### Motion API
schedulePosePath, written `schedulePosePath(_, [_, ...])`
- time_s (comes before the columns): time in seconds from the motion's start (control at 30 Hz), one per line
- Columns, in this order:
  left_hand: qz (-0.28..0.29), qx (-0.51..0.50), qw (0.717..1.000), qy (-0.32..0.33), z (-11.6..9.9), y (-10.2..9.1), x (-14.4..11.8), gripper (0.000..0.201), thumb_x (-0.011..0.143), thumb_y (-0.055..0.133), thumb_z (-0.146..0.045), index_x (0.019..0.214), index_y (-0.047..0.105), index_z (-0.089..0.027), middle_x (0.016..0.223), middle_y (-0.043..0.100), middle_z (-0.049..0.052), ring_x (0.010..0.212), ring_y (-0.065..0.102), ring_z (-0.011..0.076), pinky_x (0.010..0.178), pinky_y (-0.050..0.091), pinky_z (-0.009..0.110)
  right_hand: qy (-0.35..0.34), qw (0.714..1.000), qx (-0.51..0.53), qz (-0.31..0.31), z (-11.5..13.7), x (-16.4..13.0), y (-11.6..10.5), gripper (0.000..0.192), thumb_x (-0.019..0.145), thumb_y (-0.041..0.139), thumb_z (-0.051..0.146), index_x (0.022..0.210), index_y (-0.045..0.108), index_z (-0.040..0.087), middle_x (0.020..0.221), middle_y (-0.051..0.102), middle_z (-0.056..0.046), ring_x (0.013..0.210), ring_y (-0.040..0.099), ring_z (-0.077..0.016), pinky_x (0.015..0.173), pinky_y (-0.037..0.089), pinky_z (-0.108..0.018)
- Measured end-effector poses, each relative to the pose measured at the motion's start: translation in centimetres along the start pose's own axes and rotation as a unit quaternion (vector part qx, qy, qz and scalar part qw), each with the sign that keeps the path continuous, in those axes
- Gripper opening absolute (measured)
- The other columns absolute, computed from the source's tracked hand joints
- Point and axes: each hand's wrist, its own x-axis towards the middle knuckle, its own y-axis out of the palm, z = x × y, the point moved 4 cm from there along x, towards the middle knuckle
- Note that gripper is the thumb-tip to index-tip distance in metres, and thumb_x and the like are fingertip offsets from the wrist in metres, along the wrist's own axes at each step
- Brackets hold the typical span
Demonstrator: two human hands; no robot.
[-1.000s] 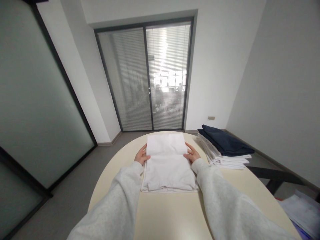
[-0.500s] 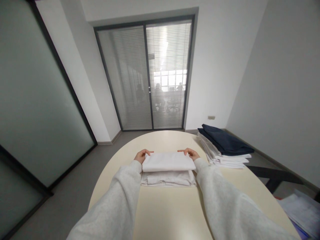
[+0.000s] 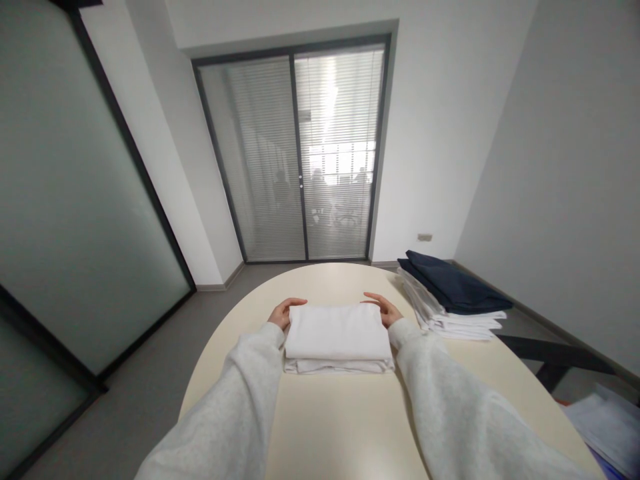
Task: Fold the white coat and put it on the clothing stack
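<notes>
Your left hand [image 3: 281, 312] and right hand [image 3: 384, 309], both open, rest against the far corners of a folded white cloth [image 3: 338, 335] lying mid-table [image 3: 340, 427], a stack [image 3: 453, 300] to its right.

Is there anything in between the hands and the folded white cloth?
Nothing visible. The left hand is at the left far corner of the folded white cloth and the right hand at its right far corner, both right against it. The stack of folded clothes lies off to the right on the table.
</notes>
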Motion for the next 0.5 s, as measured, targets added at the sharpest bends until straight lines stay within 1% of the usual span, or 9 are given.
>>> schedulePosePath(0.03, [0.005,0.014,1.0,-0.003,0.1,0.1,0.0,0.039,0.057,0.069,-0.028,0.093,0.063,-0.015,0.105,0.065,0.011,0.097,0.059,0.0251,0.086,0.045,0.037,0.018,1.0,-0.011,0.014,-0.3,0.0,0.0,0.058,0.047,0.072,0.038,0.101,0.058,0.019,0.095,0.067,-0.009,0.087,0.062,-0.025,0.08,0.046,-0.04])
schedulePosePath(0.1, [0.001,0.048,0.999,-0.005,0.1,0.1,0.1,0.028,0.057,0.066,-0.023,0.083,0.066,-0.015,0.095,0.068,0.009,0.093,0.061,0.0241,0.085,0.045,0.036,0.043,0.997,-0.042,0.039,-0.6,-0.1,-0.1,0.05,0.047,0.071,0.035,0.092,0.062,0.017,0.087,0.068,-0.007,0.084,0.063,-0.0249,0.08,0.046,-0.039])
schedulePosePath(0.17, [-0.012,0.077,0.997,-0.004,0.0,0.0,0.3,0.024,0.055,0.063,-0.019,0.077,0.066,-0.015,0.087,0.069,0.006,0.088,0.061,0.023,0.083,0.045,0.035,0.042,0.996,-0.066,0.043,-0.5,0.0,-0.3,0.04,0.047,0.07,0.031,0.083,0.064,0.017,0.081,0.069,-0.006,0.082,0.063,-0.0243,0.079,0.046,-0.038])
schedulePosePath(0.23, [-0.019,0.086,0.996,-0.003,0.0,-0.1,0.5,0.023,0.053,0.062,-0.017,0.076,0.067,-0.015,0.086,0.069,0.006,0.087,0.061,0.0226,0.082,0.045,0.033,0.025,0.996,-0.077,0.031,0.0,0.1,-0.3,0.033,0.048,0.068,0.028,0.079,0.065,0.017,0.079,0.069,-0.005,0.08,0.063,-0.0231,0.077,0.047,-0.036])
schedulePosePath(0.37, [-0.037,0.036,0.999,-0.009,0.2,-0.5,0.6,0.027,0.053,0.063,-0.015,0.079,0.07,-0.014,0.088,0.069,0.008,0.087,0.061,0.0232,0.079,0.046,0.032,-0.012,0.999,-0.052,-0.009,1.0,0.1,-0.5,0.029,0.051,0.067,0.026,0.079,0.068,0.019,0.082,0.069,-0.004,0.08,0.063,-0.0212,0.073,0.048,-0.032])
schedulePosePath(0.43, [-0.045,0.001,0.999,-0.02,0.5,-0.7,0.6,0.028,0.053,0.064,-0.014,0.079,0.071,-0.014,0.087,0.07,0.008,0.084,0.062,0.0234,0.077,0.047,0.033,-0.009,0.999,-0.024,-0.026,1.1,0.1,-0.6,0.026,0.051,0.069,0.028,0.076,0.068,0.019,0.078,0.069,-0.004,0.073,0.063,-0.0202,0.067,0.048,-0.031])
schedulePosePath(0.5, [-0.046,-0.024,0.998,-0.027,0.7,-0.7,0.6,0.026,0.052,0.065,-0.013,0.078,0.072,-0.014,0.087,0.07,0.009,0.084,0.063,0.0241,0.077,0.047,0.034,0.005,0.999,-0.011,-0.031,0.8,0.1,-0.8,0.025,0.049,0.071,0.032,0.07,0.067,0.019,0.073,0.068,-0.004,0.066,0.062,-0.0196,0.061,0.047,-0.03])
